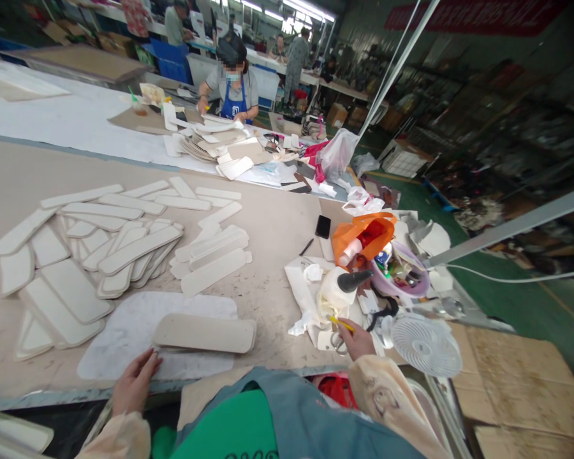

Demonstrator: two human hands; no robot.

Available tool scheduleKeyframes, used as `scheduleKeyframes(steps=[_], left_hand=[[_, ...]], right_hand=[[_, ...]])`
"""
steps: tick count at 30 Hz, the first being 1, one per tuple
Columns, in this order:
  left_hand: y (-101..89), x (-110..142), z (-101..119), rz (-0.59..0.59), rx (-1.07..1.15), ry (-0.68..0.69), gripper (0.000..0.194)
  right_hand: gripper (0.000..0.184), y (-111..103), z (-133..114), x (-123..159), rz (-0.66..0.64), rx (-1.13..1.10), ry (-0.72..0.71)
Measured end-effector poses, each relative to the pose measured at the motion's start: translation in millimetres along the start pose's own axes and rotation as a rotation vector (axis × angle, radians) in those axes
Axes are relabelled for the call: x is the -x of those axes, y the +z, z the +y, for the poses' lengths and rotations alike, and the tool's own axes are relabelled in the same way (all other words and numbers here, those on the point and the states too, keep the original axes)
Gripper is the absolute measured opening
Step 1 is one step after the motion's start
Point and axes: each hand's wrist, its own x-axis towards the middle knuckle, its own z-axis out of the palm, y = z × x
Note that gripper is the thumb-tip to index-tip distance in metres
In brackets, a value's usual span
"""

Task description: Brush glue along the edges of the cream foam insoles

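Note:
My right hand point(360, 341) is closed around a yellow-handled tool point(340, 323). Its tip, not clear from here, points at a white container point(333, 293) with a dark cone-shaped end. Below lies a pair of scissors point(338, 344). At the table's front edge, my left hand point(134, 382) rests with thumb and forefinger slightly apart, holding nothing visible. Its fingertips are by the left end of a small stack of long cream panels point(203, 333), rounded at the corners. Under that stack is a larger pale sheet point(119, 331).
Many cream strips point(138, 248) lie piled at left. A phone point(323, 227), an orange bag point(366, 236), a lilac basin point(402, 287) and a white fan point(426, 344) stand at right. Across the table a co-worker point(234, 83) handles similar pieces. A metal pole point(516, 226) slants over the right side.

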Motion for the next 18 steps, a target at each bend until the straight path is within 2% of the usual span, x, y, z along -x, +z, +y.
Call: scheduleKeyframes(steps=[8, 14, 18], left_hand=[[-1.0, -0.5, 2.4, 0.0, -0.045, 0.001, 0.064], [-0.7, -1.9, 4.0, -0.01, -0.057, 0.007, 0.068], [-1.2, -1.6, 2.3, -0.017, -0.05, 0.0, 0.066]], right_hand=[[0.046, -8.9, -4.2, 5.0, -0.003, 0.015, -0.045], [0.042, -9.6, -4.9, -5.9, 0.008, 0.05, -0.136], [0.038, -9.3, -1.7, -3.6, 0.017, 0.082, -0.213]])
